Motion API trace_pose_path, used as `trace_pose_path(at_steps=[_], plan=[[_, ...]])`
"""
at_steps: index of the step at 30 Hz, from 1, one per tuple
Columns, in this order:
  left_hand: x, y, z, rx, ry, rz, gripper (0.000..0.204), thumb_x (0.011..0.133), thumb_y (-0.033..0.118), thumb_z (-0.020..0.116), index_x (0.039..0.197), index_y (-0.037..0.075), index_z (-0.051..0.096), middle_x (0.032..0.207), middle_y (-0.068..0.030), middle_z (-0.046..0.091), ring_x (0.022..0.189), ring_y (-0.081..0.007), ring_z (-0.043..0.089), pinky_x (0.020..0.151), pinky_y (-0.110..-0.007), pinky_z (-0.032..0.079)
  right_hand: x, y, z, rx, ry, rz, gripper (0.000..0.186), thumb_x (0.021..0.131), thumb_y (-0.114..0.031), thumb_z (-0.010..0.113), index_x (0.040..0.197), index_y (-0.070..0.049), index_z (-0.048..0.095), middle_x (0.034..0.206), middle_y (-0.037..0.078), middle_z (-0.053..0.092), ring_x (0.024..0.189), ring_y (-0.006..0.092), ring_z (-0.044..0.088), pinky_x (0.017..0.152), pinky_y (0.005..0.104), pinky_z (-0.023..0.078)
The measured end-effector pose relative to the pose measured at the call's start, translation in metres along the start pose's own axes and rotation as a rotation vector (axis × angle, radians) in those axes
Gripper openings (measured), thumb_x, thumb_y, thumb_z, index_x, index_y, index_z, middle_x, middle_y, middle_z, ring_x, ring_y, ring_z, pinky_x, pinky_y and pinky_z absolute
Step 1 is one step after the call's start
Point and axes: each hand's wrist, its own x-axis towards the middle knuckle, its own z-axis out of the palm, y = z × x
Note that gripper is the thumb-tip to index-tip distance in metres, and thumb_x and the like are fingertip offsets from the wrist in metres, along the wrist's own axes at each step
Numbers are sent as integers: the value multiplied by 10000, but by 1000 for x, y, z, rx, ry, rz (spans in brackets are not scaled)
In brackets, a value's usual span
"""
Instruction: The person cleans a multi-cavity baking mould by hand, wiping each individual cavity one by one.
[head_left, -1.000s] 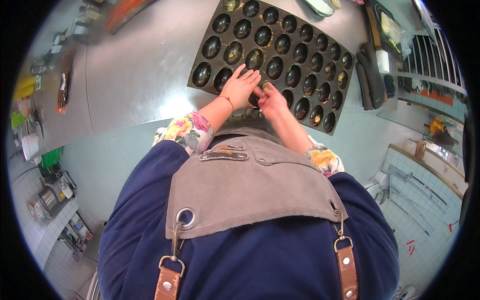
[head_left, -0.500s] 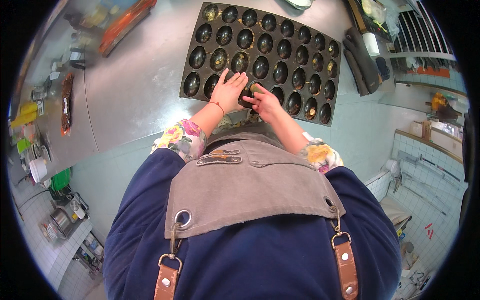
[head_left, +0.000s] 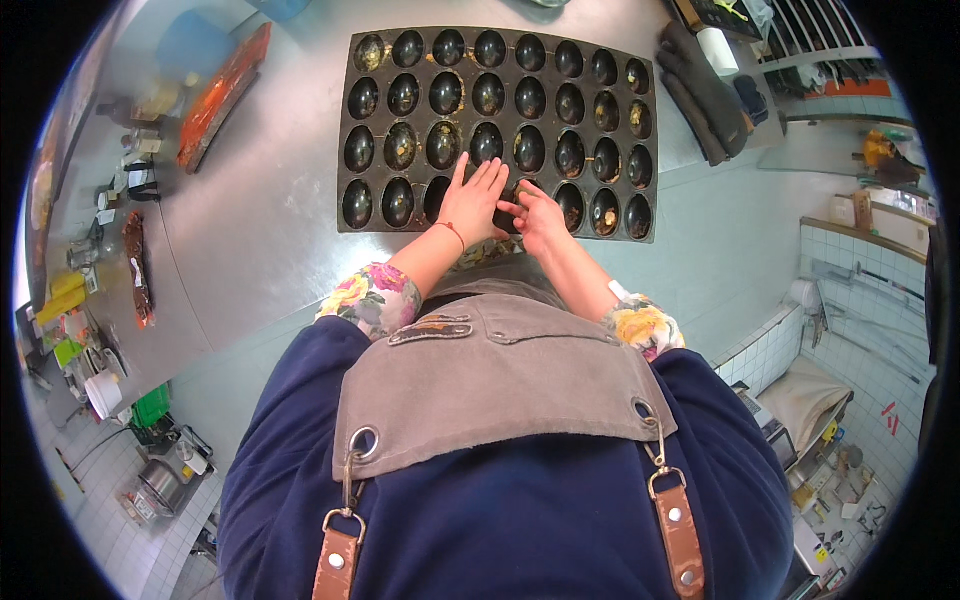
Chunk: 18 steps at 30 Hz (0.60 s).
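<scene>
A dark mould tray point(head_left: 382, 122) with rows of oval, glossy black hollows lies on the table before me. Several hollows carry yellowish-brown residue. My left hand point(head_left: 474, 207) rests on the tray's near side, palm down, its fingers stretched forward over the hollows. Just to its right, my right hand point(head_left: 541, 220) has its fingers bent together over a hollow in the nearest row. A small greenish patch shows at its fingertips; what those fingers hold is too small and covered to name. Both hands hide some near hollows.
The metal table point(head_left: 250, 190) extends left of the tray. On it lie an orange-red package point(head_left: 226, 98) and a narrow brown packet point(head_left: 138, 268). Dark padded mitts point(head_left: 700, 95) and a white cylinder point(head_left: 716, 52) stand close to the tray's far right.
The view has turned, so the tray now appears level and further left. Both hands have shifted right along the nearest row, by about one hollow.
</scene>
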Motion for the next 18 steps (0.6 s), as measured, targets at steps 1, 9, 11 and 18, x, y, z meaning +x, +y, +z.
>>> trace_pose_path(at_steps=[1, 9, 11, 18], plan=[[1, 1, 1, -6, 3, 1, 1193, 566, 597, 847, 1493, 22, 363, 1540, -157, 415, 1441, -225, 396, 1238, -541, 99, -3, 3, -7, -109, -33, -15, 470, 1040, -83, 425, 1509, -97, 408, 1088, 97, 636, 679, 173, 695, 504, 271, 377], [1, 6, -1, -11, -6, -4, 1180, 573, 527, 872, 1492, 6, 343, 1545, -152, 408, 1438, -212, 395, 1245, -510, 106, -17, 2, -49, -1483, -234, -394, 482, 947, -116, 530, 1429, -118, 526, 1108, 179, 716, 774, 280, 724, 770, 441, 559], [0, 5, -4, -20, -19, -18, 1173, 573, 530, 873, 1491, 18, 350, 1545, -141, 411, 1433, -204, 401, 1243, -516, 107, -19, -9, -55, -1828, -248, -574, 406, 904, -158, 560, 1306, -121, 611, 1122, 125, 726, 983, 306, 714, 809, 485, 545], [1, 1, -3, -28, -2, -31, 1177, 559, 515, 895, 1489, 39, 352, 1534, -123, 424, 1437, -197, 393, 1241, -518, 113, -7, -38, -56, -2423, -513, -1214, 223, 839, -208, 645, 1053, -155, 616, 979, 26, 666, 814, 198, 684, 698, 365, 461]])
